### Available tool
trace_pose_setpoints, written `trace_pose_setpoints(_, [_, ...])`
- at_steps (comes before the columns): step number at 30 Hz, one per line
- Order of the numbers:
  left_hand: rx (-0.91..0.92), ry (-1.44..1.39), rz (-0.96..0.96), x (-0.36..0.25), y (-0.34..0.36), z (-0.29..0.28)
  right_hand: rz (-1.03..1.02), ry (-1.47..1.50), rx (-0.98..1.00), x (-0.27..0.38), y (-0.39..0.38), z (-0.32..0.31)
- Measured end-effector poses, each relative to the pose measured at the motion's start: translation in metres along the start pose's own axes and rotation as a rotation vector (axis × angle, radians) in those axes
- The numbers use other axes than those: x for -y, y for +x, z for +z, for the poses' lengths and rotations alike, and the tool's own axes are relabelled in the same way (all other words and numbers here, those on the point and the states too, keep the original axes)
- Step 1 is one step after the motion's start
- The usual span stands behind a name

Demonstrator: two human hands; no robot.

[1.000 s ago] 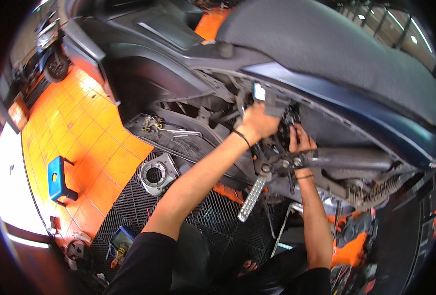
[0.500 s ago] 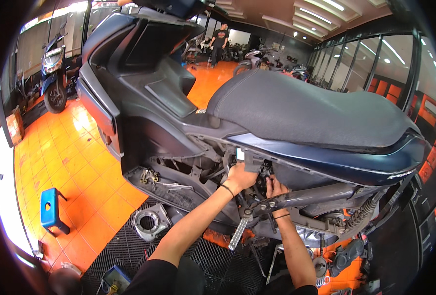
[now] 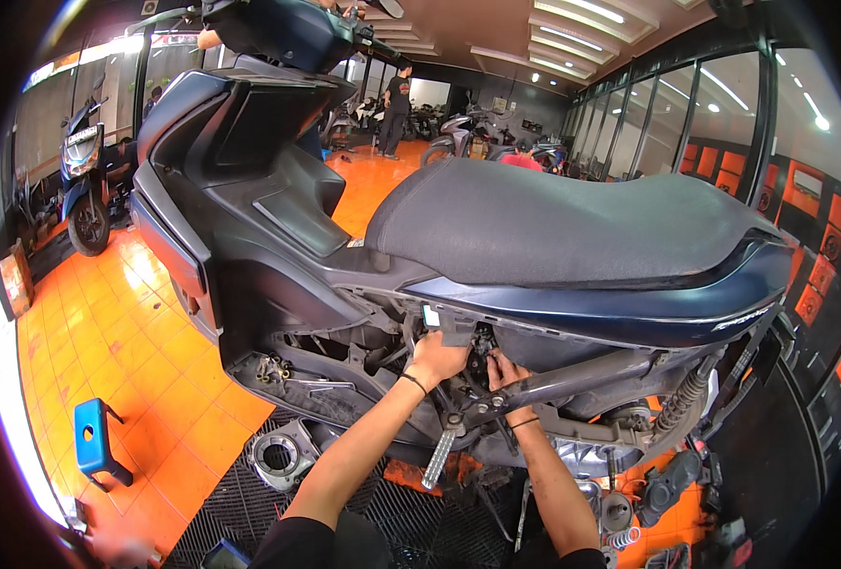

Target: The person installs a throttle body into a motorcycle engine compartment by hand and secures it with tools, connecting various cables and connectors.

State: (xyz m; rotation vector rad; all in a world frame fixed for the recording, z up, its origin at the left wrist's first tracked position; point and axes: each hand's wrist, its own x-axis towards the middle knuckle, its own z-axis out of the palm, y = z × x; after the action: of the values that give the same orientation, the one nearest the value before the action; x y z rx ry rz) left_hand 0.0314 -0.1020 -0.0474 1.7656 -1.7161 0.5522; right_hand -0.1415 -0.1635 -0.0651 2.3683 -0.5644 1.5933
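A dark blue scooter (image 3: 572, 299) with a black seat (image 3: 572, 228) stands side-on before me, its lower side cover off. My left hand (image 3: 439, 357) reaches into the opening under the seat, beside a grey flap (image 3: 456, 332); its fingers are hidden. Just right of it, my right hand (image 3: 508, 372) is closed, fingers bent together against a cluster of dark parts (image 3: 480, 353). What it grips is too small to make out. Below both wrists a metal footpeg (image 3: 442, 453) juts toward me from the frame tube (image 3: 582, 377).
Small brass-coloured parts (image 3: 270, 368) and metal tools (image 3: 318, 384) lie on the footboard. A round metal housing (image 3: 283, 455) rests on the black mat (image 3: 216, 517). A blue stool (image 3: 100, 441) stands left; removed engine parts (image 3: 667, 488) lie right. A person (image 3: 397, 112) stands far back.
My view has tilted and shifted, so the scooter appears further left and more of its handlebar shows. Both hands keep their places in the opening. A red-clothed person now shows behind the seat.
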Motion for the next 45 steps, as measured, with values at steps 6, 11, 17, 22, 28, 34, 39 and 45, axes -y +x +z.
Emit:
trace_pose_setpoints(6, [0.030,-0.012,0.008,0.003,-0.001,0.002,0.134,0.011,0.170,-0.001,-0.005,-0.002])
trace_pose_setpoints(11, [0.084,0.006,-0.029,0.002,0.002,0.001,-0.027,-0.042,0.009,-0.001,-0.001,0.002])
trace_pose_setpoints(17, [0.021,0.021,0.009,0.000,0.000,0.001,0.071,0.081,0.088,-0.009,-0.009,0.002])
trace_pose_setpoints(22, [0.008,0.042,0.040,0.004,0.000,0.002,0.014,-0.062,0.058,-0.010,-0.010,0.008])
trace_pose_setpoints(28, [0.005,0.003,0.008,-0.002,0.000,0.001,-0.032,-0.057,0.020,-0.010,-0.009,0.004])
trace_pose_setpoints(34, [0.023,0.032,-0.002,0.002,-0.001,0.002,0.057,-0.048,0.085,-0.005,-0.011,0.005])
trace_pose_setpoints(39, [0.054,0.041,0.007,0.000,0.001,-0.001,0.022,-0.136,0.058,-0.003,-0.009,0.004])
trace_pose_setpoints(45, [-0.028,0.049,0.050,0.005,-0.002,0.005,0.017,-0.037,0.074,0.000,-0.004,-0.003])
